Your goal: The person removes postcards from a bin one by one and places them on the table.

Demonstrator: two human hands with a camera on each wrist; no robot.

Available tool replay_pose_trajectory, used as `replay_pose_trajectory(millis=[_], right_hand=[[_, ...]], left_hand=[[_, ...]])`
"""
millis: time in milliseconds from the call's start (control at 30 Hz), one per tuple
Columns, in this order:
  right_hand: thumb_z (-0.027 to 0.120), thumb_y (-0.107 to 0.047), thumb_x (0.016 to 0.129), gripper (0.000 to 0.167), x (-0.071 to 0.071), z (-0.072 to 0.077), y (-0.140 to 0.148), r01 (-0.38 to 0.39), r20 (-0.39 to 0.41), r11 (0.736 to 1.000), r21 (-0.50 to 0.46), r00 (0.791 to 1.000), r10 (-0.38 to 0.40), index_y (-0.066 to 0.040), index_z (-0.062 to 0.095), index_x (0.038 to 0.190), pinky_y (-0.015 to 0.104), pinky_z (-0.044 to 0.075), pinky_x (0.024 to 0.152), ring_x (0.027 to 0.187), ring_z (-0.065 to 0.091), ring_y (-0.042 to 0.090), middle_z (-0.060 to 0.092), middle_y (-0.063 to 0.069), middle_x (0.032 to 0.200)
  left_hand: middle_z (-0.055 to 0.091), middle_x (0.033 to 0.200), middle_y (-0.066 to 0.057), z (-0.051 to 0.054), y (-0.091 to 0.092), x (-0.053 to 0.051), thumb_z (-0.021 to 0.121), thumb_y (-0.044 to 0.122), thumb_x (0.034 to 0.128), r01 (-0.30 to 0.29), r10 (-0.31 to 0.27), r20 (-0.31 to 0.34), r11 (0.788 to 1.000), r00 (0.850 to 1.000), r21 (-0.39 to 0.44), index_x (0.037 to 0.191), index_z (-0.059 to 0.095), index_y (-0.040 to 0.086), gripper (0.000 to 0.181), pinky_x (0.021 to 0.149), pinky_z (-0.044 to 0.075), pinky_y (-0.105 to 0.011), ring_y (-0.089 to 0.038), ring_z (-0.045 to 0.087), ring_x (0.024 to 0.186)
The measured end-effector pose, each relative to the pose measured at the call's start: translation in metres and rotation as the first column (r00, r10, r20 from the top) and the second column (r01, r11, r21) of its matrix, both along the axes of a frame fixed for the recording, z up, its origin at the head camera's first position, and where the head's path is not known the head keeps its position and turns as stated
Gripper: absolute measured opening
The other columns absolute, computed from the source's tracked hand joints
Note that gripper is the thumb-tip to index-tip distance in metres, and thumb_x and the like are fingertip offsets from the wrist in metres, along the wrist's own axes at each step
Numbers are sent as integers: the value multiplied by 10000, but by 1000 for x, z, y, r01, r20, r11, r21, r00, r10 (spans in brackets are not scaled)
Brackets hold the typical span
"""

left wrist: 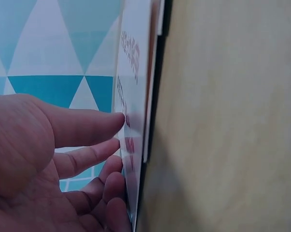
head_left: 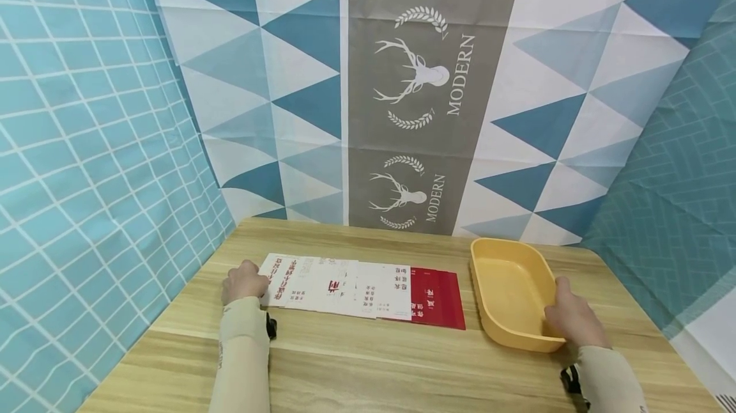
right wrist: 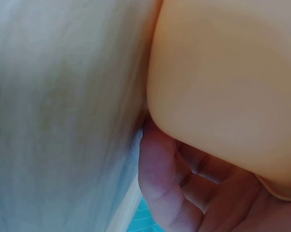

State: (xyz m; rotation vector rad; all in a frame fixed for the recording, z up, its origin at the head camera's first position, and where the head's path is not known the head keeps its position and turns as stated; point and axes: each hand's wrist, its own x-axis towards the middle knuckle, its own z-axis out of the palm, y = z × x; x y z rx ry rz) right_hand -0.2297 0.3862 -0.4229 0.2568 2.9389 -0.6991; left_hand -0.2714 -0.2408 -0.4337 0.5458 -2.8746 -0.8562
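Several flat white cards [head_left: 336,288] with red and black printed characters lie overlapping in a row on the table. Their right end covers part of a red card [head_left: 439,301] with white print. My left hand [head_left: 244,285] is at the left end of the row. In the left wrist view, the thumb [left wrist: 94,126] touches a card's printed face [left wrist: 131,92], and the other fingers are bent beside it. A yellow plastic bin [head_left: 508,282] stands right of the cards. My right hand [head_left: 577,317] grips its right wall near the front corner; in the right wrist view, curled fingers [right wrist: 159,179] lie against its outside.
The wood-grain table [head_left: 368,362] meets a patterned cloth backdrop [head_left: 310,144] with triangles and deer heads. A blue tiled-pattern sheet [head_left: 103,144] rises at the left, and a teal sheet [head_left: 684,170] at the right.
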Motion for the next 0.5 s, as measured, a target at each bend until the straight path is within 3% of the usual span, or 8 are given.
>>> replay_pose_trajectory(millis=[67, 233, 367, 500], right_hand=[[479, -78, 937, 664, -1, -1, 0, 0, 10, 1000, 6, 1000, 0, 142, 125, 1454, 464, 504, 722, 854, 588, 354, 530, 431, 1167], [495, -122, 952, 682, -2, -1, 3, -3, 24, 1000, 12, 1000, 3, 141, 120, 1457, 474, 507, 730, 875, 603, 366, 522, 442, 1185], [493, -280, 1004, 745, 0, 0, 11, -8, 44, 1000, -9, 999, 9, 163, 90, 1447, 453, 507, 723, 865, 607, 365, 543, 428, 1151], [390, -575, 1031, 999, 2, 1, 20, -48, 61, 999, -1, 997, 48, 237, -18, 1446, 451, 513, 725, 892, 621, 399, 486, 511, 1231]], left_hand=[[596, 1102, -370, 1, 0, 0, 527, 114, 885, -6, 6, 1, 1000, 1000, 10, 1181, 567, -93, 364, 681, 501, -504, -446, 592, 865], [536, 1194, -391, 8, 8, 0, 489, 187, 959, 11, -10, -30, 1000, 1000, 27, 1277, 539, -90, 425, 796, 496, -571, -536, 575, 1008], [502, 1363, -372, 22, 32, -2, 489, 238, 1020, 99, -98, -89, 995, 991, 8, 1423, 482, -48, 495, 942, 471, -646, -553, 537, 1202], [530, 1438, -269, 39, 70, -4, 522, 256, 1035, 227, -231, -153, 973, 961, -42, 1441, 499, 20, 471, 1031, 426, -670, -481, 516, 1305]])
